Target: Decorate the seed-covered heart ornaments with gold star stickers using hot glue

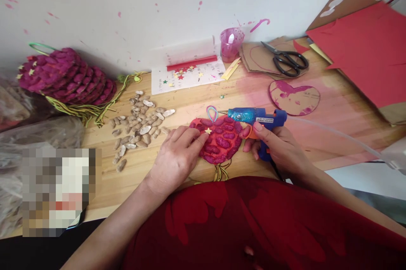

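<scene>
My left hand [179, 151] rests on the left edge of a red heart-shaped ornament [222, 141], fingers drawn together, with a fingertip at a small yellow star [208, 130] on it. The heart is covered with pink-painted peanut shells, with a blue and pink loop [212, 114] at its top and yellow-green tassel strings [221, 172] at its bottom. In my right hand [275, 145] is a blue hot glue gun [250, 115], its nozzle pointing left just above the heart, near the loop. Whether the nozzle touches anything is unclear.
Peanut shells [139, 124] lie left of the heart, near a stack of pink peanut hearts [66, 77]. Behind are a paper sheet [158, 84] with small stars and a plastic cup [231, 45]. To the right lie scissors [290, 61], a cardboard heart [294, 98] and red sheets [364, 50].
</scene>
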The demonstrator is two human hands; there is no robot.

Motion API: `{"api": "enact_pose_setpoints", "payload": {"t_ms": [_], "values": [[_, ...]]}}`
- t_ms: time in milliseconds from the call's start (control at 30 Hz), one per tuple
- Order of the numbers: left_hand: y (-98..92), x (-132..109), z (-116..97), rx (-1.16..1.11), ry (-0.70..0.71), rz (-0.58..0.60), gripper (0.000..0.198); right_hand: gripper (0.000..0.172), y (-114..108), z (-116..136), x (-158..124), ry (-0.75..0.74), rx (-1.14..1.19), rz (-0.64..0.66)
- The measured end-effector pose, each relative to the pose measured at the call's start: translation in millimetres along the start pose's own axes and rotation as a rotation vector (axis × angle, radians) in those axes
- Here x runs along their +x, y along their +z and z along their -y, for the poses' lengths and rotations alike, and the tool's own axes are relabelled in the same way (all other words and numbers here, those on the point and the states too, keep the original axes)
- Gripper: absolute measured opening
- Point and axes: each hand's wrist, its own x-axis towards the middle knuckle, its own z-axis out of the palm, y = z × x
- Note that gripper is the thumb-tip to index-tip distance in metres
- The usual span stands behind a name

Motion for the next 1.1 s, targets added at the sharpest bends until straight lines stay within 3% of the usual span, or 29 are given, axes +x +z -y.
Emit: {"api": "enact_pose_setpoints", "payload": {"t_ms": [800, 967, 1100], "values": [[-0.8, 4.3, -3.3, -0.005, 0.013, 0.067, 0.028, 0.044, 0.6, -0.2, -0.3, -0.002, -0.006, -0.022], [0.2, -1.3, -4.0, -0.050, -0.029, -0.003, 0.029, 0.043, 0.4, -1.8, 0.4, 0.008, 0.001, -0.034], [-3.8, -12.2, 3.1, -0.077, -0.160, -0.097, 0.023, 0.044, 1.0, -1.7, 0.6, 0.005, 0.007, -0.034]]}}
